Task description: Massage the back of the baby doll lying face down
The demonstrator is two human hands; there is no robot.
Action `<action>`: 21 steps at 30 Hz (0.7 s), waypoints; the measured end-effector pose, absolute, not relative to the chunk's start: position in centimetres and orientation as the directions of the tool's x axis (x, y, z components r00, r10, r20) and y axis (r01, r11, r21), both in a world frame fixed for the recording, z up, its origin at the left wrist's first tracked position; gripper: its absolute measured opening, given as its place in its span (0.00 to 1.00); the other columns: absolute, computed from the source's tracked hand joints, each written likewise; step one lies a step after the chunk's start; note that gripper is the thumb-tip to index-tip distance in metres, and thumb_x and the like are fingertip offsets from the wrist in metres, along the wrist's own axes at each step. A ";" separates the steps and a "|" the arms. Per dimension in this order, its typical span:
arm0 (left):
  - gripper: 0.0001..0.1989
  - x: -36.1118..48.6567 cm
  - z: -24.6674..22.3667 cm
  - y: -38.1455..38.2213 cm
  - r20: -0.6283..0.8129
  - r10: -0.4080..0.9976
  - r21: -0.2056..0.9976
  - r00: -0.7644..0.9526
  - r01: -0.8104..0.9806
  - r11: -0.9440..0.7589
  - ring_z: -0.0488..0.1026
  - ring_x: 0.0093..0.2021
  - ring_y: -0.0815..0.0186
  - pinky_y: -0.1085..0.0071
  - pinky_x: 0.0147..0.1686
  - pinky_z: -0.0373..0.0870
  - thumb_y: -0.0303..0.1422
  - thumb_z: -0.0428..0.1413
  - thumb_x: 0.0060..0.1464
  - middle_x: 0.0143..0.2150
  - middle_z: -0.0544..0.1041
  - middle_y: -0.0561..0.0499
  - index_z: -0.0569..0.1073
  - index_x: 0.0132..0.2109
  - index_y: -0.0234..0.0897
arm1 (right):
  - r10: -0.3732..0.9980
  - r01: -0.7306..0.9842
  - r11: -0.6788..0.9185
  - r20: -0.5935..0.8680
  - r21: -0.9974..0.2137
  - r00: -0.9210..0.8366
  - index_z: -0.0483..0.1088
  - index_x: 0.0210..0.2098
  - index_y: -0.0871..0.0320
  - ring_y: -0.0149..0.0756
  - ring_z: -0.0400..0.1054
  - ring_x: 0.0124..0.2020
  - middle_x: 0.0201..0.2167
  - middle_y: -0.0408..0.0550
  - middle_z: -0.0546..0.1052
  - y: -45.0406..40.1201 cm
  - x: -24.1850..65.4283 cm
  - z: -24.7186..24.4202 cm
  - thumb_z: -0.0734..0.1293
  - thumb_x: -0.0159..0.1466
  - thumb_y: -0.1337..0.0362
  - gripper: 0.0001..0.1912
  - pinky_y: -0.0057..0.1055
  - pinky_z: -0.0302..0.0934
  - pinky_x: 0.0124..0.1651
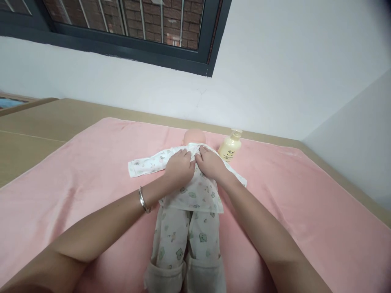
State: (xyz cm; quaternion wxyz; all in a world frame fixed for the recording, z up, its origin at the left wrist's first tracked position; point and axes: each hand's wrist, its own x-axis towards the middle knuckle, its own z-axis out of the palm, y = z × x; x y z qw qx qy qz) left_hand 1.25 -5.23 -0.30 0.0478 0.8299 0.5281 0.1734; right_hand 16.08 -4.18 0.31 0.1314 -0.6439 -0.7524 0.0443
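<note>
A baby doll [194, 136] lies on its back, only the top of its head showing above the collar. It is dressed in a white printed baby shirt [195, 197] with long sleeves spread to both sides, and matching printed trousers [173, 236] with turned-up cuffs. My left hand [180, 169] and my right hand [210, 162] meet at the upper front of the shirt, fingers closed on its cloth near the neckline. A silver bangle [143, 199] circles my left wrist. The fingertips partly hide the fabric they pinch.
A pale yellow pump bottle [230, 146] stands right of the doll's head, close to the right sleeve. Pink cloth [100, 162] covers much of the wooden table [58, 118]. Beyond its far edge rises a white wall [259, 73] with a dark-framed window [128, 44].
</note>
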 end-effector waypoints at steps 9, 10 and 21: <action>0.37 -0.3 -0.9 -1.8 0.075 0.939 0.372 0.336 0.864 -0.339 0.53 0.77 0.46 0.52 0.74 0.55 0.48 0.43 0.68 0.75 0.57 0.29 0.60 0.71 0.20 | 0.970 0.991 0.101 0.231 -0.083 -0.079 0.75 0.41 0.61 0.46 0.77 0.42 0.38 0.55 0.81 -7.6 13.8 1.2 0.54 0.74 0.63 0.20 0.35 0.64 0.40; 0.36 -0.3 -1.1 -1.8 0.104 0.936 0.363 0.335 0.864 -0.349 0.56 0.76 0.47 0.53 0.73 0.57 0.47 0.43 0.68 0.74 0.59 0.28 0.63 0.69 0.21 | 0.970 0.991 0.104 0.227 -0.082 -0.083 0.75 0.40 0.60 0.46 0.77 0.41 0.37 0.55 0.81 -7.8 13.7 1.3 0.54 0.74 0.62 0.20 0.35 0.64 0.39; 0.30 0.6 -0.5 -4.3 0.237 0.931 0.163 0.277 0.933 -0.319 0.77 0.54 0.45 0.53 0.56 0.73 0.46 0.40 0.69 0.50 0.79 0.31 0.78 0.48 0.25 | 0.973 0.963 0.116 0.221 -0.244 -0.061 0.69 0.60 0.70 0.50 0.60 0.70 0.65 0.66 0.70 -4.8 15.3 -0.9 0.53 0.74 0.63 0.24 0.40 0.54 0.71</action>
